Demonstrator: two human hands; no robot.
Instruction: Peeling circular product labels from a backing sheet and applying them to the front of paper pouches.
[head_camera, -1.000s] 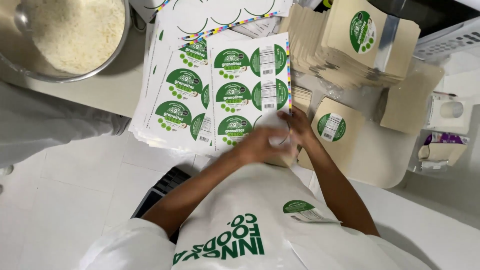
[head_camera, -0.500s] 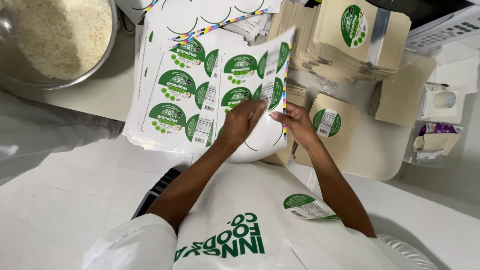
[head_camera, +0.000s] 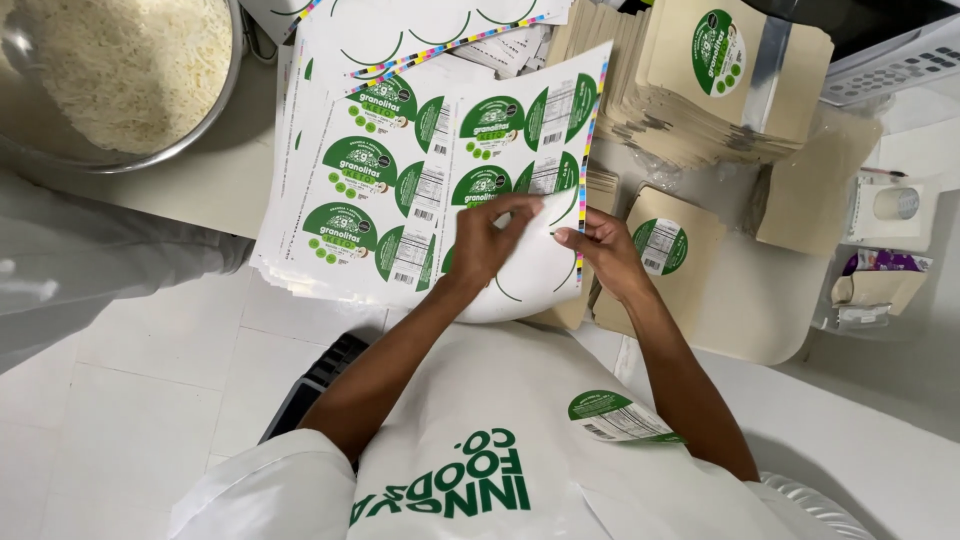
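A white sheet of round green-and-white stickers (head_camera: 470, 190) lies tilted over a stack of like sheets at the table's near edge. The left hand (head_camera: 487, 238) pinches a label on its lower part, fingers closed; the right hand (head_camera: 603, 255) grips the sheet's right edge. Just right sit tan paper pouches (head_camera: 672, 240); a steel bowl of white shreds (head_camera: 120, 70) stands well left.

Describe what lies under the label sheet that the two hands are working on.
Under the label sheet lies a stack of similar sheets, their edges fanning out at its left. Tan pouches poke out at its right. The left hand and right hand cover its lower part; anything beneath is hidden.
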